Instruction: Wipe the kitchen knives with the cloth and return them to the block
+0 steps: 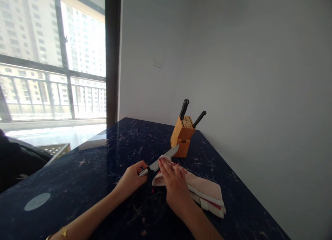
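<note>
A kitchen knife [173,151] points away to the upper right, its handle in the fingers of my left hand [133,178]. My right hand [174,184] presses part of a pink and white towel [204,185] against the blade, covering the blade's middle. The rest of the towel trails to the right over the dark table. Just beyond the blade tip stands a wooden knife block [181,134]. Two black-handled knives sit in it, one with an upright handle [184,109] and one with a handle leaning right [199,119].
The dark blue marbled table [129,136] meets a grey wall [259,95] on the right. A pale round patch [37,201] marks its left front. Black fabric [18,160] lies over a seat beyond the left edge. A large window [52,60] is behind.
</note>
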`<state>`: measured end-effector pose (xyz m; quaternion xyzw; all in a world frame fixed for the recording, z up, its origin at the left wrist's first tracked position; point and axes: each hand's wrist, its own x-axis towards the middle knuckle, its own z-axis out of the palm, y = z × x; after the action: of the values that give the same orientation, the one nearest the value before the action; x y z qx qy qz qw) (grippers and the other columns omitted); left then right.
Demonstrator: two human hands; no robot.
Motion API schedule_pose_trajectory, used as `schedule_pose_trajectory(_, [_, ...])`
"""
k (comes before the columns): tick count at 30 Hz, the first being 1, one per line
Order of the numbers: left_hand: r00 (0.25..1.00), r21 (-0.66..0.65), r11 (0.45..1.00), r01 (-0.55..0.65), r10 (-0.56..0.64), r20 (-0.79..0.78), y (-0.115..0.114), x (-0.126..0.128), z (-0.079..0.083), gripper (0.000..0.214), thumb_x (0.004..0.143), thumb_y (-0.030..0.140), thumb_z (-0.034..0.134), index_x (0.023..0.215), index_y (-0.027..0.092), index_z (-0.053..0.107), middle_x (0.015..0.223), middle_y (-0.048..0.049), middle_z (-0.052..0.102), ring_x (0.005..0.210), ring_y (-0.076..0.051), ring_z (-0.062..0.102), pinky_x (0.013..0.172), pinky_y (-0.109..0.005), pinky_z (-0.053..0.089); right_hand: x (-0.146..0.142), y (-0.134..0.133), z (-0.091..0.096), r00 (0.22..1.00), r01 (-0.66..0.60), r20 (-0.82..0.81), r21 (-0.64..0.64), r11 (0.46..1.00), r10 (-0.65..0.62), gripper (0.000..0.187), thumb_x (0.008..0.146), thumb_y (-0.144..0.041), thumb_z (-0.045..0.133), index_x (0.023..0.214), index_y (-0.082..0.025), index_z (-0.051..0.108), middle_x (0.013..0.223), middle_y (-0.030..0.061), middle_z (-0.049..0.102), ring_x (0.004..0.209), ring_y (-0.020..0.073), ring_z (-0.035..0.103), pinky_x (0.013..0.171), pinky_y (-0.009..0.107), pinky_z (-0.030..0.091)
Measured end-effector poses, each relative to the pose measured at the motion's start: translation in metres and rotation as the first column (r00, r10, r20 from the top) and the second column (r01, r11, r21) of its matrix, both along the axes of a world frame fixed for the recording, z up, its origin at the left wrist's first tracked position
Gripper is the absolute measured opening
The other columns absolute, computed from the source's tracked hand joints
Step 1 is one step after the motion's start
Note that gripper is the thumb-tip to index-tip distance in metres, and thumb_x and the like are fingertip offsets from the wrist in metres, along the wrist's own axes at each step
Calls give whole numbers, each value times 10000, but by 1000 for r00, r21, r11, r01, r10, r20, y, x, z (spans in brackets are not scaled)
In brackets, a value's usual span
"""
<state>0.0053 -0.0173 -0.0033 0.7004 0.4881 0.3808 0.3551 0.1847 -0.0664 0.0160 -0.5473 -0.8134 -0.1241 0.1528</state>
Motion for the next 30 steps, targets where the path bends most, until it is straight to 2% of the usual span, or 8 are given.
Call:
schedule_pose_trajectory(2, [998, -21, 1000, 16, -15, 53, 1, -1, 1, 94, 665, 242, 539, 715, 169, 507, 508, 62, 537, 440, -75, 419, 409, -164, 257, -5, -4, 1, 998, -63, 29, -15, 998, 64, 804, 676, -46, 368, 1394, -245, 68, 1454, -96, 48, 1157, 224, 316, 988, 378, 218])
schedule_pose_trajectory(4, [994, -34, 998, 43, -39, 104, 2, -1, 2, 111, 664, 247, 548, 722, 169, 494, 508, 62, 539, 433, -74, 423, 405, -162, 258, -7, -6, 4, 997, -64, 44, -23, 998, 65, 816, 675, -43, 365, 1393, -251, 38, 1454, -93, 30, 1175, 226, 302, 989, 390, 219])
schedule_pose_trajectory(12, [986, -90, 993, 75, -61, 154, 2, -1, 0, 143, 662, 262, 564, 732, 178, 471, 473, 80, 515, 389, -63, 399, 382, -156, 232, 1, -1, 9, 989, 145, 18, 37, 989, -146, 800, 692, 7, 309, 1388, -239, 0, 1455, -43, 46, 1189, 248, 313, 930, 406, 297])
schedule_pose_trajectory(17, [987, -74, 995, 70, -59, 148, 4, -3, -4, 137, 659, 257, 560, 713, 176, 463, 499, 72, 531, 412, -67, 417, 392, -157, 244, -2, -3, 6, 998, 44, 45, 7, 999, -44, 828, 666, -19, 353, 1390, -243, 21, 1453, -80, 42, 1197, 231, 297, 970, 386, 256])
schedule_pose_trajectory(19, [991, -58, 997, 59, -51, 124, 5, -3, -3, 123, 659, 248, 550, 706, 175, 462, 505, 71, 531, 424, -68, 421, 401, -159, 248, -4, -4, 4, 999, -6, 40, -1, 1000, 6, 837, 658, -28, 365, 1391, -251, 27, 1451, -101, 31, 1193, 226, 299, 978, 379, 245])
schedule_pose_trajectory(22, [999, -29, 999, 24, -22, 50, 4, -2, -2, 102, 667, 249, 530, 711, 176, 473, 509, 69, 534, 438, -77, 427, 407, -165, 248, -4, -3, 2, 1000, -9, 26, 2, 1000, 9, 828, 669, -37, 365, 1391, -262, 29, 1451, -105, 31, 1177, 240, 313, 969, 401, 246])
schedule_pose_trajectory(27, [987, 122, 993, 3, 16, -158, -2, -3, 3, 48, 698, 229, 484, 690, 185, 502, 532, 67, 531, 497, -89, 454, 454, -173, 259, 6, 5, 1, 990, 144, -3, 22, 989, -144, 803, 690, -8, 332, 1389, -258, 26, 1452, -78, 61, 1141, 249, 346, 912, 400, 295])
schedule_pose_trajectory(30, [963, 164, 986, -12, 56, -265, -5, -5, 6, 43, 694, 198, 465, 683, 196, 506, 525, 72, 520, 497, -87, 454, 467, -179, 241, 11, 9, 0, 979, 205, -11, 28, 978, -204, 801, 688, -3, 329, 1391, -242, 28, 1454, -69, 60, 1147, 251, 337, 900, 388, 303])
